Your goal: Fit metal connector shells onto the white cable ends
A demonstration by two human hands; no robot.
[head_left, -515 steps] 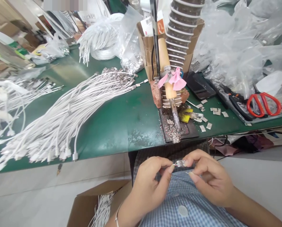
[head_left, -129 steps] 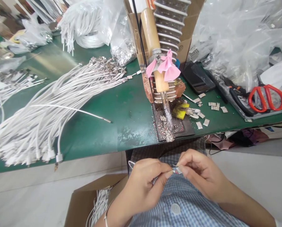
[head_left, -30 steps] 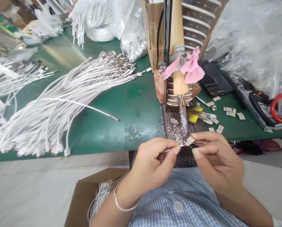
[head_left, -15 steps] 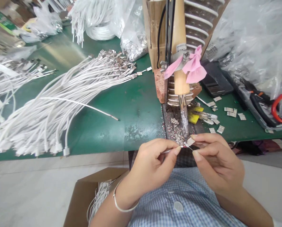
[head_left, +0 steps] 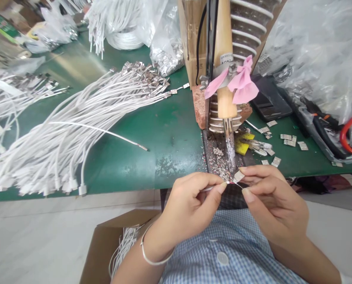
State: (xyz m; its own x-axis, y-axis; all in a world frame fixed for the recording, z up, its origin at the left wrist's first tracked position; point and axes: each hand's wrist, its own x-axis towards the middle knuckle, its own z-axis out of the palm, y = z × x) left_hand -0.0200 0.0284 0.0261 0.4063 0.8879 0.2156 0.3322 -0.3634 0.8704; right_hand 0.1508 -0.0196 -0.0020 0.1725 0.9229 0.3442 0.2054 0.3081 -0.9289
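Head view, contents from left to right. Far left, on the green surface [head_left: 170, 130]: one loose group of white leads [head_left: 19, 94], tangled. Next: one large bundle [head_left: 84, 114] of white cables, laid aslant, metal ends to the upper right, white plugs to the lower left; a single lead [head_left: 105, 132] lay across it. Below the surface's near edge: one open cardboard box [head_left: 95, 252], with more white cables [head_left: 124, 248] inside. Toward the back: one white coil [head_left: 124, 41], and beside it a clear bag [head_left: 166, 59] of small metal parts

Centre: the left hand [head_left: 193, 205], pale bracelet [head_left: 148, 256] at the wrist, thumb and forefinger pinched on a white cable [head_left: 207, 189], whose end, with a touch of red, showed just past the fingertips. Above: one wooden-handled soldering iron [head_left: 226, 103], clamped tip downward, pink cloth [head_left: 243, 85] at the clamp. Its tip stood just beside the cable's end and a metal connector [head_left: 239, 176]; whether they touched could not be told

Right of these: the right hand [head_left: 279, 209], fingers narrowed, holding the connector at the upper fingertip and a thin wire [head_left: 239, 184] near the thumb. Behind it: one yellow sponge [head_left: 242, 146], several loose connectors [head_left: 302, 146], one dark phone [head_left: 270, 96]. Far right: one tray [head_left: 345, 159] with black-handled pliers [head_left: 326, 132] and red-handled scissors [head_left: 342, 136], clear plastic bags [head_left: 320, 39] heaped behind
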